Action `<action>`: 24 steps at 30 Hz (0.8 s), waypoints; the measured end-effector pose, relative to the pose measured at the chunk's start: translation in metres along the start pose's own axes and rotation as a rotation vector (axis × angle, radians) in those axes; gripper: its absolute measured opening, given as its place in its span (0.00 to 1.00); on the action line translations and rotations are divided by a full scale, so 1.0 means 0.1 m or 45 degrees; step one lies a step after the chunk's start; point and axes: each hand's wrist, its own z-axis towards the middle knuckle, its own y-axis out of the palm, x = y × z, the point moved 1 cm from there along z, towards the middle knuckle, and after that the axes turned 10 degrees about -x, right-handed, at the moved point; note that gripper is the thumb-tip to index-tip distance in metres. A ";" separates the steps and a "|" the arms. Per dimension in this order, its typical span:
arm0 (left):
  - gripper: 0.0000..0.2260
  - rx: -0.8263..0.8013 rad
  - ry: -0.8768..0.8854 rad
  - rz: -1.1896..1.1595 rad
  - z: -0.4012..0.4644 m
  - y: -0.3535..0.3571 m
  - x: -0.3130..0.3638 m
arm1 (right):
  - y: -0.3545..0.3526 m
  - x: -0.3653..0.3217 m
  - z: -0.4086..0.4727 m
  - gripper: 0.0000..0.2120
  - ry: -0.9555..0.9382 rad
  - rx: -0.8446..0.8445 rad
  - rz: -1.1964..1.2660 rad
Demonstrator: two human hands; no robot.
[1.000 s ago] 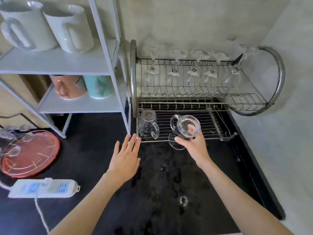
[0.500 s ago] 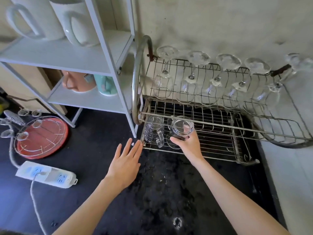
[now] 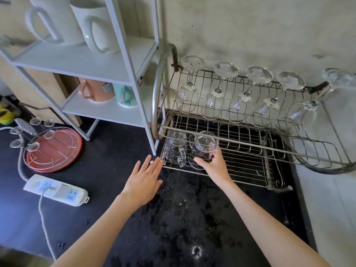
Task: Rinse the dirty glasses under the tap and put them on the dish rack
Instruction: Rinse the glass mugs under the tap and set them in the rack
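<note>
**Second mug going down on the lower rack**

The right hand (image 3: 213, 162) has its grip wrapped round a clear glass mug (image 3: 203, 147) at centre frame, fingers curled about the side, mouth turned towards the camera; the mug sits at the front of the dish rack (image 3: 250, 166), on its lower tier, just beside another glass mug (image 3: 175, 148) already parked to its left; whether the held one has its full weight on the wires yet is hard to tell. The left hand (image 3: 143, 182) hovers flat over the dark table (image 3: 173, 218), its grip wide, fingers spread and holding nothing, fingertips near the rack's front corner.

Across the upper right of the frame a row of wine glasses (image 3: 212, 101) hangs bowl-down from the top tier.

The risks from here: the two mugs are very close, so a sideways nudge on release could knock glass on glass; wet glass may slide on the thin wires if let go tilted; lifting the hand out carelessly could catch the rail running just above the mug.
</note>
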 end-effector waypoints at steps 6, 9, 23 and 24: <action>0.27 0.206 -0.061 -0.142 -0.22 0.05 0.03 | 0.02 -0.12 -0.58 0.37 -0.016 -0.036 -0.564; 0.29 0.320 -0.074 -0.137 -0.49 0.17 0.04 | 0.13 -0.27 -0.93 0.35 -0.153 -0.095 -0.851; 0.25 0.614 -0.594 -0.374 -2.82 1.28 -1.16 | 2.35 -1.20 -2.17 0.34 -0.934 -0.448 -1.240; 0.25 0.589 -0.641 -0.378 -3.00 1.39 -1.29 | 2.56 -1.25 -2.25 0.33 -0.974 -0.470 -1.223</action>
